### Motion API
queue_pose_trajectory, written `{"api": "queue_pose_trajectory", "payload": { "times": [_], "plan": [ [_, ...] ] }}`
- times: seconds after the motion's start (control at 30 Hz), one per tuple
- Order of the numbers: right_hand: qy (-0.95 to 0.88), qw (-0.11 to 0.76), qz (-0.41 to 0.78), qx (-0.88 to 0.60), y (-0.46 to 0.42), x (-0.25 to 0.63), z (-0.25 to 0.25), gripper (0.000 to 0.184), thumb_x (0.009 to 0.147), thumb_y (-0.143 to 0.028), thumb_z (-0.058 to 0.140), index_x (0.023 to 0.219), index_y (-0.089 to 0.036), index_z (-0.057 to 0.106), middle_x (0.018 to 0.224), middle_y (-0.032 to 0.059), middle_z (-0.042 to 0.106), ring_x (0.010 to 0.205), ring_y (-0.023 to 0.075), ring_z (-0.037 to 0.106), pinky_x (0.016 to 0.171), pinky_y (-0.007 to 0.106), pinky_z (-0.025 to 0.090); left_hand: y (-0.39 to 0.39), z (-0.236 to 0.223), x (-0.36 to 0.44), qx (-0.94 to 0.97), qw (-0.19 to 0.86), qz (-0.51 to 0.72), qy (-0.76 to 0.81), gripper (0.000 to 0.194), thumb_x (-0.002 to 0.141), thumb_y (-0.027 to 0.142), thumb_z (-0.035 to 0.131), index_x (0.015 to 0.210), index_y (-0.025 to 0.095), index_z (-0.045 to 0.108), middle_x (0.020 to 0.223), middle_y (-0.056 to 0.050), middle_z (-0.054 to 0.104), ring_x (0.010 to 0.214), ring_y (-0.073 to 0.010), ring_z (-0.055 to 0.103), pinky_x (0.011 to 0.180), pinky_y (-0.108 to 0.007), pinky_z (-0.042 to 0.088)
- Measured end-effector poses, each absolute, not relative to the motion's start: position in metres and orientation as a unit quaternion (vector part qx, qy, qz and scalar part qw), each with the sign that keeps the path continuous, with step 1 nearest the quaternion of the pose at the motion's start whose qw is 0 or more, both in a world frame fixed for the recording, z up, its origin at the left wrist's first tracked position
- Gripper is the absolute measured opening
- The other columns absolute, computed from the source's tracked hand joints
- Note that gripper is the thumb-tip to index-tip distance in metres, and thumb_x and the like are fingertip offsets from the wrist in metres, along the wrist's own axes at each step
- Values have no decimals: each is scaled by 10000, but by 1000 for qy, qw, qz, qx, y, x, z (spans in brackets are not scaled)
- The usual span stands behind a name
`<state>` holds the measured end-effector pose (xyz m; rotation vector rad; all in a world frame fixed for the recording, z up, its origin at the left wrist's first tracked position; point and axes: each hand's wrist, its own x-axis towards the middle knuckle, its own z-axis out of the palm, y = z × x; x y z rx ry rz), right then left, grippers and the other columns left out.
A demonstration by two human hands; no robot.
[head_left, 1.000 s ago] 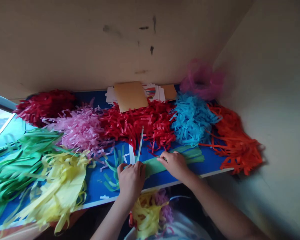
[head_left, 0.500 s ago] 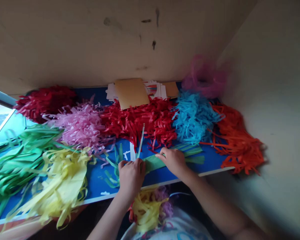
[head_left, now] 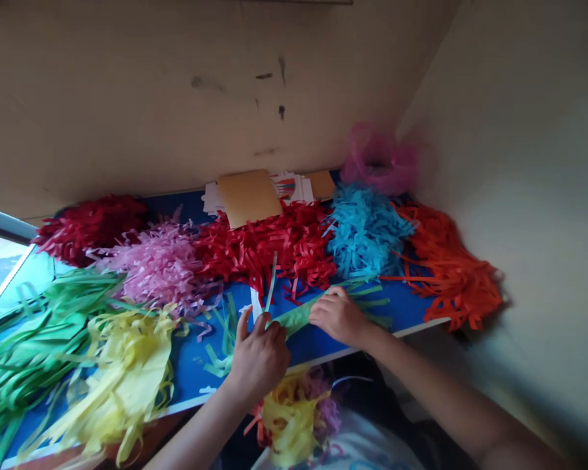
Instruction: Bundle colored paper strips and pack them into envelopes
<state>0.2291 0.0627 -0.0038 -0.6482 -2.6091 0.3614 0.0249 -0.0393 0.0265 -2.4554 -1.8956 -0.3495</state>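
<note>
Fringed green paper strip (head_left: 298, 318), long axis crosswise, in front of shredded red paper heap (head_left: 274, 241); left hand (head_left: 261, 352) and right hand (head_left: 340, 318) curl over it, whether pinching, one cannot tell.

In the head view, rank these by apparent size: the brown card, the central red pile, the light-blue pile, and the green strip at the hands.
1. Central red pile
2. Light-blue pile
3. Brown card

Unranked: green strip; the left hand and right hand partly cover it.
</note>
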Motion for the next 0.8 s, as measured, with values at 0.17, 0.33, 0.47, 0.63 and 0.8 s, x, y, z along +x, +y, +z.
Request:
{"api": "queue_pose_trajectory", "payload": {
  "times": [0.17,0.33,0.47,0.63,0.8],
  "plan": [
    [-939,132,188,-257,74,228,3,127,868,-311,701,936,-206,684,1002,37,728,942,191,607,876,370,273,-46,24,32,-751,38,-97,-652,177,855,161,532,851,226,697,852,-55,736,1008,-280,625,1117,-583,173],
    [-932,109,201,-281,85,232,1,86,894,-243,676,822,-244,722,911,-18,724,894,155,603,836,333,275,-52,10,11,-733,17,-148,-664,173,821,146,592,863,265,710,889,-11,755,982,-273,643,1088,-592,184],
    [-921,113,199,-314,90,225,-2,141,912,-280,642,809,-215,712,880,-3,709,866,155,595,783,314,285,-50,7,7,-709,1,-179,-682,108,859,309,628,829,244,709,869,-27,748,957,-279,644,1044,-563,246],
    [-912,105,180,-352,91,214,0,160,881,-270,634,760,-173,673,805,25,686,823,176,595,739,313,277,-41,11,14,-685,-23,-167,-709,282,935,291,531,710,242,694,784,-16,737,896,-246,643,958,-489,310],
    [-908,100,171,-368,92,211,-2,159,863,-263,622,738,-171,658,796,28,684,803,175,604,734,308,277,-33,11,12,-681,-32,-127,-721,314,912,303,538,646,243,693,757,-24,734,866,-247,638,900,-458,325]
  ]
}}
